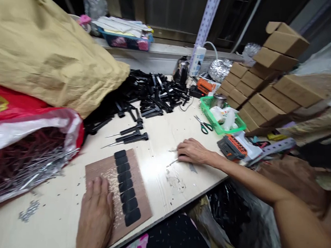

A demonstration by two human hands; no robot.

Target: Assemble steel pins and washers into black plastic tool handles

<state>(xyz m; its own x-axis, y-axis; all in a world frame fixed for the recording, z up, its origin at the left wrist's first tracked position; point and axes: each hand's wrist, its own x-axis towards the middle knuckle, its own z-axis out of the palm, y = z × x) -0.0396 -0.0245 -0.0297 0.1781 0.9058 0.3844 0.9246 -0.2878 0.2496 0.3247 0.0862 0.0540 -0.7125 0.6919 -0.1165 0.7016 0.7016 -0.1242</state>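
Note:
My left hand [97,209] lies flat with its fingers stretched out on a brown board [138,211]. Beside it on the board runs a row of several black rounded pads [127,182], amid pale crumbs. Farther right, my right hand [192,151] rests on the table with its fingers curled. Thin metal pieces [172,163] poke out from under those fingertips; what the fingers grip is hidden. Behind the board lie several black-handled tools with thin metal spikes [127,136]. A grey flat scrap [193,168] sits just below my right hand.
Black plastic parts [157,92] are heaped at the back. Scissors [203,125], a green basket [238,128] and an orange-black battery [233,147] stand at right, before stacked cardboard boxes [266,106]. A red-white sack [74,125] of metal rods fills the left; small metal bits [29,210] lie nearby.

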